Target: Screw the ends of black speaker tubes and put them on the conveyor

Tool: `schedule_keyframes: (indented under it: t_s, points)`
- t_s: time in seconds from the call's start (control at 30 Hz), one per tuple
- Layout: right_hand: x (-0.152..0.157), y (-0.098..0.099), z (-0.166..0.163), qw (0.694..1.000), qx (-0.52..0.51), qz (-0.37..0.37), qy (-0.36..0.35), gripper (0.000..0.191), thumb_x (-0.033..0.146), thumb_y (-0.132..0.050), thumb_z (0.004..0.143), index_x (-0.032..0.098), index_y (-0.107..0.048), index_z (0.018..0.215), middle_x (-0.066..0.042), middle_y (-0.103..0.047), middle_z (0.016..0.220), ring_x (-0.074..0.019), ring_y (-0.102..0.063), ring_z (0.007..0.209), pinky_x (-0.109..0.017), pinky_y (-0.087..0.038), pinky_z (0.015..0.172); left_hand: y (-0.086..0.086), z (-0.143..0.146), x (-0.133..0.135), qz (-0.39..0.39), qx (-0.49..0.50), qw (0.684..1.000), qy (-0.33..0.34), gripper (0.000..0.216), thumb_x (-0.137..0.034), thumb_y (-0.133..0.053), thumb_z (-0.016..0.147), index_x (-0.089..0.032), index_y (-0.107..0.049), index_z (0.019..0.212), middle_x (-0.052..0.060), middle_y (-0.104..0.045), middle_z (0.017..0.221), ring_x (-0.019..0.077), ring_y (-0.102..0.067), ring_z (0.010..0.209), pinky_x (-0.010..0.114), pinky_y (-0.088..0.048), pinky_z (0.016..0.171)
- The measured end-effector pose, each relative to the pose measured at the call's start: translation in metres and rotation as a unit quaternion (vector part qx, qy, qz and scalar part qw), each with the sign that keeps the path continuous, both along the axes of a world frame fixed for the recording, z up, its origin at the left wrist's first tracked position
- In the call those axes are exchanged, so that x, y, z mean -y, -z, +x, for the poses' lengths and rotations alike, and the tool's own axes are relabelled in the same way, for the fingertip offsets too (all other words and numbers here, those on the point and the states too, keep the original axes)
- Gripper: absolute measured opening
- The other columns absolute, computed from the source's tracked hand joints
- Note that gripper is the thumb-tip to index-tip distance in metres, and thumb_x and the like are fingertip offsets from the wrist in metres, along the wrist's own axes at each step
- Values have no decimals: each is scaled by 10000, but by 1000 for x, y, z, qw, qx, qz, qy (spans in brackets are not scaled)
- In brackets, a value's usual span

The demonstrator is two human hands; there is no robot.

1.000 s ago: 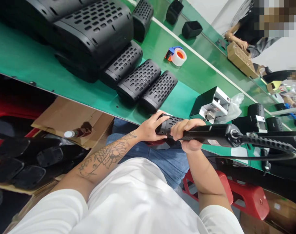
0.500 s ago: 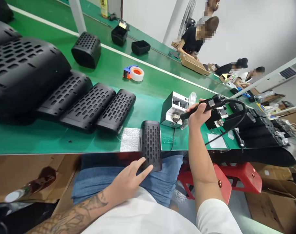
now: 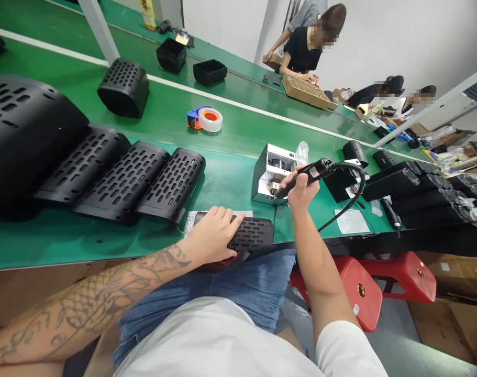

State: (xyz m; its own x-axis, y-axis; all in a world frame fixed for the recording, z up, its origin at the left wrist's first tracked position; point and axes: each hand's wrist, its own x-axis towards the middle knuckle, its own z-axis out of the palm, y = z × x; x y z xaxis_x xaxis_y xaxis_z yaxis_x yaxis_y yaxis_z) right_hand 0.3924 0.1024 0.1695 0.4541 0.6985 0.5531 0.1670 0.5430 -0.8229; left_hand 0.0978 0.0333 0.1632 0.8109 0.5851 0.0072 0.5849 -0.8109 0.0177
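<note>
My left hand grips a black slotted plastic cover from above, thumb at its near edge and fingers over the top. The cover lies lengthwise along the table's front edge, partly over a sheet of bubble wrap. My right hand is closed around a black corded electric screwdriver. Its tip meets the metal outlet on the front of a white and black screw feeder; the exact contact is too small to see. A thick black cable loops from the screwdriver's back end.
Several similar black slotted covers lie to the left. A tape dispenser sits beyond them. Black housings and a second screwdriver are at right, above red stools. Other people work across the table, near a cardboard tray.
The cover has turned from pointing away from me to lying along the table edge. My left hand has gone from touching its near end to gripping it. The screwdriver stays at the feeder.
</note>
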Motion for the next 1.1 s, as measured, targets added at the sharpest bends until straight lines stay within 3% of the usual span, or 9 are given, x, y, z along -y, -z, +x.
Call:
schedule_keyframes:
  t_s: [0.1,0.23,0.33,0.4,0.53,0.67,0.8,0.93,1.1]
  points:
    - [10,-9,-2,999,-13,34,-3,648,892,-801,918,274,-657,1050,110,-637,589,-148,-620,429,-297,-543,489,5,-9,23,9,20,995,-94,1041,-605,-961,916,-8,-648,1710,296,-770,1225,479,-731,1111,569,-569,988]
    - [33,-34,-15,995,-51,81,-10,592,857,-768,972,284,-673,1092,108,-633,618,-142,-613,447,-299,-594,509,11,-19,28,-13,71,984,-161,1043,-561,-972,903,-10,-629,1720,323,-759,1279,524,-711,1190,658,-573,1073]
    - [61,-55,-35,992,-82,94,-35,594,891,-669,1010,303,-690,1085,110,-586,604,-139,-563,415,-292,-568,473,11,-19,24,-66,193,970,-128,940,-535,-936,943,-89,-641,1717,309,-732,1503,520,-688,1393,751,-471,1309]
    - [83,-67,-48,988,-76,109,-75,605,917,-617,1017,325,-713,1096,108,-562,600,-143,-530,388,-293,-542,447,9,-17,24,-132,309,938,-86,755,-499,-837,1048,-171,-656,1704,238,-714,1611,446,-689,1480,688,-445,1398]
    - [118,-83,-71,971,-23,155,-179,620,917,-594,1025,369,-815,1211,83,-581,612,-142,-462,366,-318,-523,429,5,-10,25,-238,474,848,-14,470,-393,-709,1165,-234,-731,1607,155,-757,1583,308,-757,1454,459,-588,1317]
    - [140,-92,-81,974,13,95,-204,781,1061,-461,976,467,-856,1295,62,-562,632,-166,-462,398,-382,-570,493,7,-7,27,-244,544,802,33,223,-288,-703,1176,-210,-850,1324,148,-824,1447,266,-811,1367,416,-634,1255]
    - [155,-98,-76,976,31,71,-205,764,1072,-499,941,517,-858,1326,55,-524,610,-191,-452,407,-406,-548,489,9,-9,33,-254,572,779,35,179,-246,-670,1187,-199,-838,1148,134,-877,1255,231,-856,1188,386,-695,1127]
    - [163,-100,-75,971,47,75,-222,744,1051,-607,906,511,-859,1352,61,-520,594,-198,-455,402,-414,-536,473,11,-12,42,-240,583,775,30,145,-251,-713,1174,-203,-839,1118,124,-885,1221,221,-862,1150,374,-704,1097]
    - [172,-99,-97,979,30,54,-195,626,957,-799,863,512,-844,1301,63,-572,617,-205,-493,431,-419,-560,496,14,-16,46,-206,593,778,21,115,-246,-765,1158,-218,-870,1119,106,-904,1200,219,-875,1136,373,-698,1093]
